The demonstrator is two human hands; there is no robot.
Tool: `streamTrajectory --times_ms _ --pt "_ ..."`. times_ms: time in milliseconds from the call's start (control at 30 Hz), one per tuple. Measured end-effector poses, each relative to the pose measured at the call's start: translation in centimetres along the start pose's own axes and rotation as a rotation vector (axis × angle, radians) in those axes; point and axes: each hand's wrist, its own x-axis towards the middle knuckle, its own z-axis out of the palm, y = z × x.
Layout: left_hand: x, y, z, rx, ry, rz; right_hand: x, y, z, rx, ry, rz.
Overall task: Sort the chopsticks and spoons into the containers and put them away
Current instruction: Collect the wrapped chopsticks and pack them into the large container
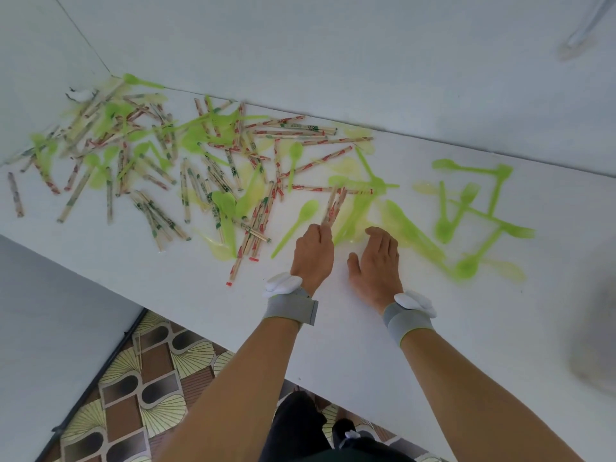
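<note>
Nearest the camera, both forearms reach out over the white desk, each wrist wrapped in a grey band with a white tab. The left hand pinches a wrapped pair of chopsticks by the near end, tips pointing away, probably lifted clear of the desk so like can be gathered with like. Just right of that pair, the right hand lies flat, fingers straight and holding nothing, likely steadying itself or about to sweep the green spoons scattered beyond it and to its right. Left of the held pair and farther back, the main heap of chopsticks and spoons lies tangled against the wall. No container shows plainly; a blurred pale shape at the desk's right edge may be one.
</note>
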Motion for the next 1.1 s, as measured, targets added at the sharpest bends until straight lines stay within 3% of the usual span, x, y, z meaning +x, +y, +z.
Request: streamTrajectory --times_ms 200,367,467,567,700,833,933,1033,1100 --pt "-0.5 0.3 0.5 -0.025 -0.057 0.087 0.5 -1.0 -2.3 0.265 0.021 0.017" --pt "-0.9 0.9 1.0 -0.167 -0.152 0.141 2.0 -4.6 -4.9 0.843 -0.136 0.279" --pt "-1.1 1.4 1.1 -0.21 -0.265 0.154 3.3 -5.7 -5.3 1.006 -0.189 0.397" --pt "-1.1 1.5 0.3 -0.205 -0.325 0.107 4.3 -6.0 -5.3 1.034 -0.187 0.418" --pt "-0.8 0.1 -0.4 0.019 -0.358 0.135 5.1 -6.2 -5.0 0.994 -0.115 0.419" --pt "-1.0 0.0 -0.4 -0.006 -0.388 0.121 5.3 -6.3 -4.0 1.099 -0.177 0.428" --pt "-0.8 -0.3 -0.8 0.021 -0.388 0.112 5.4 -6.4 -3.2 1.044 -0.211 0.423" --pt "-0.7 -0.8 -2.2 -0.024 -0.331 0.078 6.0 -7.4 -2.6 1.006 -0.223 0.404" --pt "-0.3 -1.4 -3.7 -0.098 -0.209 0.042 6.9 -8.6 -2.0 1.041 -0.172 0.414"
